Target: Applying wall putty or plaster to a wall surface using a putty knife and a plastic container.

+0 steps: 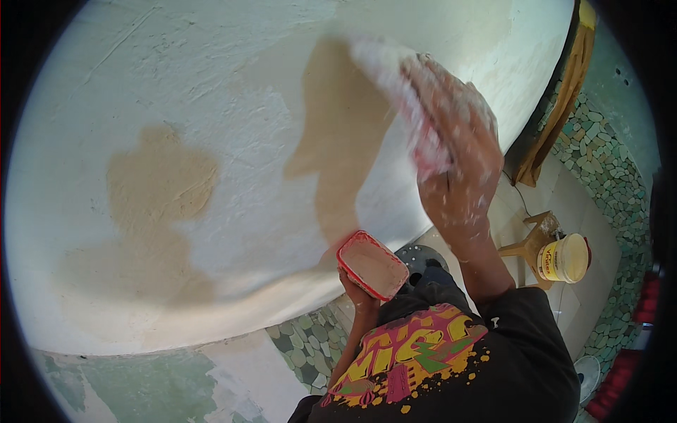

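Showing at five o'clock, a red-rimmed tub [368,285] of pale paste [374,264] is clasped by the left hand [359,292]; at one o'clock, a white-smeared object [407,102] (kind unclear) is gripped by the right hand [462,127].

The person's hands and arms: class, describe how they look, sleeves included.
The gloveless right hand is smeared and specked with white, flecks reaching the bare right forearm. A short black fabric sleeve is worn above it. The left hand is also gloveless.
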`<state>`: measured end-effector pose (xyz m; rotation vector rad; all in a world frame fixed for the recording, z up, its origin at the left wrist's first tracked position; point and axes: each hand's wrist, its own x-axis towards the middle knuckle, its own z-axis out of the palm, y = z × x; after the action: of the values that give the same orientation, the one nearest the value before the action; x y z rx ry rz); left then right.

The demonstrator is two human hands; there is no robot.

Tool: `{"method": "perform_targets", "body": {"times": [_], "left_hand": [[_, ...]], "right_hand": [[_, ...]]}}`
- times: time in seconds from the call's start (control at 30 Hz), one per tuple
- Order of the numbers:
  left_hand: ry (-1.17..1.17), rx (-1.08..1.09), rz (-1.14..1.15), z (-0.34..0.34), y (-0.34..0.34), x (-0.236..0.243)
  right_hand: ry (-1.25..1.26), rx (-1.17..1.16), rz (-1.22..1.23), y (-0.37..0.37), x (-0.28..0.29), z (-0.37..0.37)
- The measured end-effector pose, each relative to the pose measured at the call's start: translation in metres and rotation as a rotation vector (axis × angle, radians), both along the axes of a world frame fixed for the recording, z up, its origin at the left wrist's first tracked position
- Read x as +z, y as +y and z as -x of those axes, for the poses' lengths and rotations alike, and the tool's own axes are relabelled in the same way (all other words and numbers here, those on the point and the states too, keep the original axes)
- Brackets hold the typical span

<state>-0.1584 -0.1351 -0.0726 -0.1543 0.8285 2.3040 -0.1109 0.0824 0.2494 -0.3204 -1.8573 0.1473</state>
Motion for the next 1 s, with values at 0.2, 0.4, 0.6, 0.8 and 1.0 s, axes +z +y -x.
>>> {"method": "perform_targets", "body": {"times": [0.2, 0.4, 0.6, 0.8, 1.0], "left_hand": [[0.028, 0.013, 0.041, -0.018, 0.009, 0.000], [0.000, -0.016, 0.031, -0.056, 0.029, -0.003], [0.011, 0.011, 0.101, -0.092, 0.051, 0.046], [-0.025, 0.044, 0.085, -0.122, 0.053, 0.070], [0.063, 0.147, 0.077, -0.139, 0.068, 0.074]], "right_hand": [[0.006, -0.074, 0.192, -0.036, -0.002, 0.007], [-0.134, 0.345, 0.204, -0.057, -0.003, -0.023], [0.117, 0.275, 0.355, 0.002, 0.032, -0.066], [0.030, 0.112, 0.134, 0.010, 0.041, -0.068], [-0.193, 0.426, 0.247, 0.000, 0.043, -0.087]]}}
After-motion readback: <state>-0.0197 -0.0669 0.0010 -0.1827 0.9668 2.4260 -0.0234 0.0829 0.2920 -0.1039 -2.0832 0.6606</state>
